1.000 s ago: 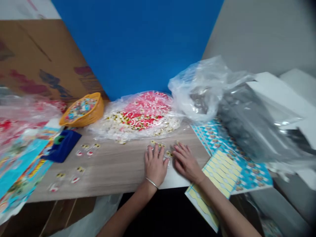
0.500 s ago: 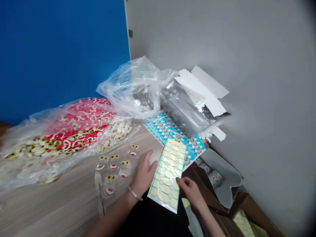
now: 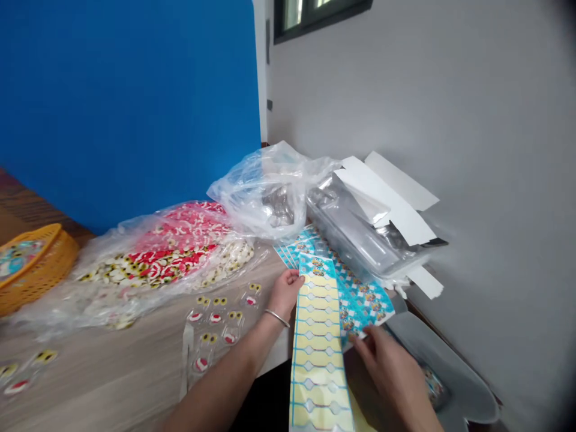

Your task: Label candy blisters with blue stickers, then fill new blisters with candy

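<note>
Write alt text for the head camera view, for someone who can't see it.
A left hand touches a yellow label sheet lying over blue sticker sheets, with a right hand at their edge. Small stickers and a plastic bag lie on a wooden table.

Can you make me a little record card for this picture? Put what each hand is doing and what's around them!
Left hand: wears a bangle; fingers against the edge of a long sheet of yellow labels
Right hand: fingers at the lower edge of a blue printed sticker sheet; grip unclear
Close by: small eye-and-mouth stickers on a wood-grain table
Farther off: plastic bag of red and white pieces, orange basket, clear plastic bag
</note>
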Available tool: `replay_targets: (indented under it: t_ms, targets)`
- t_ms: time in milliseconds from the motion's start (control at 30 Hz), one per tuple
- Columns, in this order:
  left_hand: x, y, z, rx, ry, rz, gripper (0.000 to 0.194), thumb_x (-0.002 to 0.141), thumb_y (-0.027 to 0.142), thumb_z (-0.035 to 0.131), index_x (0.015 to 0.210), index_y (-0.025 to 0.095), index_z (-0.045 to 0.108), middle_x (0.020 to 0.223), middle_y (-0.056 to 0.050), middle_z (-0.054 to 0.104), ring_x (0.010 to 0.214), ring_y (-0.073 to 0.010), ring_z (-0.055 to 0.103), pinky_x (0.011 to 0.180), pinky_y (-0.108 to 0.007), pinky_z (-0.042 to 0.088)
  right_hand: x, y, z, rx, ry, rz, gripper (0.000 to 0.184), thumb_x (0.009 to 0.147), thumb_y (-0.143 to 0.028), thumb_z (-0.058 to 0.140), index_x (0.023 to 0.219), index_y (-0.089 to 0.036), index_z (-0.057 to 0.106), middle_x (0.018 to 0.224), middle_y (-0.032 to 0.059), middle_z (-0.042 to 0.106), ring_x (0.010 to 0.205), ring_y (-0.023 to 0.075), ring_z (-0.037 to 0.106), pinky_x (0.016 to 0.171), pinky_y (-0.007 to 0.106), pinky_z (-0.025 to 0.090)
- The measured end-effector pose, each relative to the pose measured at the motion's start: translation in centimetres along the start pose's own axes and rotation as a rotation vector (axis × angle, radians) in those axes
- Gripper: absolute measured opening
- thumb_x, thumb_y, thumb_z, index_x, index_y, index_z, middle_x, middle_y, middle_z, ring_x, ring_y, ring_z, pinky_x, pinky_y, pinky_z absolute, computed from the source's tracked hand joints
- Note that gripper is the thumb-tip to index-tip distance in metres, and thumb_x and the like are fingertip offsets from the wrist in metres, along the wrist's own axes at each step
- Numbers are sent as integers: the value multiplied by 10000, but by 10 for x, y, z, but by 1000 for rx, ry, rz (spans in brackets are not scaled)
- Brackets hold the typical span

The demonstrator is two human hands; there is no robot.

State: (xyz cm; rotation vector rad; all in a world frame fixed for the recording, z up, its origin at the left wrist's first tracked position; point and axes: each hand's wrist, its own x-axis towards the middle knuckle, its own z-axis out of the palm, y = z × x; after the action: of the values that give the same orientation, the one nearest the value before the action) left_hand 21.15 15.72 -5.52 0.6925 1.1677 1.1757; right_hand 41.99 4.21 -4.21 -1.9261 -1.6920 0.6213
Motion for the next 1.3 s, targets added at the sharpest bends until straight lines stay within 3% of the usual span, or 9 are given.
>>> replay_targets:
  t_ms: [67,167,333,567,833,967,1100,1167,1300]
  targets:
    - [-7,10,2,17,2,33,325,606,325,808,815,162,621,559,53,606,486,-91,543,497,-195,393,28,-35,-5,-42,247,-259,247,881,-445,561,975,-235,648,883,86,675,824,253,633,711,350,497]
    - [-23,23,4,50,-18,100,286,600,278,805,817,167,656,641,18,667,583,-115,604,581,-212,450,65,-84,3,71,254,-631,188,929,-292,501,1037,-227,641,1028,101,666,993,252,615,866,390,493]
    - [-44,38,-7,100,-85,161,148,702,259,708,815,163,714,820,-58,742,768,-174,671,739,-264,504,85,-102,31,216,139,-735,170,944,-251,509,1045,-222,643,1001,81,675,967,217,621,853,361,515]
    - [-52,37,-14,127,-74,151,127,712,241,696,809,173,743,845,-63,759,793,-191,685,769,-285,525,68,-100,43,296,151,-613,157,935,-277,516,969,-231,663,988,82,679,956,231,609,876,400,476]
    - [-41,13,-15,201,-46,100,231,774,281,641,953,145,694,824,-82,747,699,-192,692,654,-286,539,92,-92,51,938,107,-13,252,833,-422,641,778,-178,611,681,-38,569,622,114,502,616,237,412]
    - [-31,3,-30,487,120,264,369,816,157,576,1183,161,616,1144,-138,692,1059,-257,654,914,-410,511,115,-76,58,1126,218,162,288,719,-437,740,784,-176,635,687,-45,586,610,98,505,581,214,394]
    - [-26,-13,-28,1158,-101,781,438,906,108,446,1308,244,556,1442,-76,507,1421,-255,320,1182,-513,182,125,-79,64,1169,167,197,297,651,-410,794,776,-175,663,691,-33,601,605,103,529,526,206,394]
    - [-20,-25,-21,1330,-283,792,428,921,145,440,1324,249,541,1444,-68,506,1407,-270,336,1174,-546,172,124,-89,58,1267,238,165,295,649,-395,800,788,-179,653,703,-33,608,609,104,551,547,217,437]
    - [-8,-37,-10,1176,-330,575,453,874,155,502,1320,211,551,1465,-108,474,1397,-325,326,1159,-602,95,112,-111,29,1298,517,-98,193,796,-365,708,883,-208,635,851,-9,649,732,128,634,693,298,533]
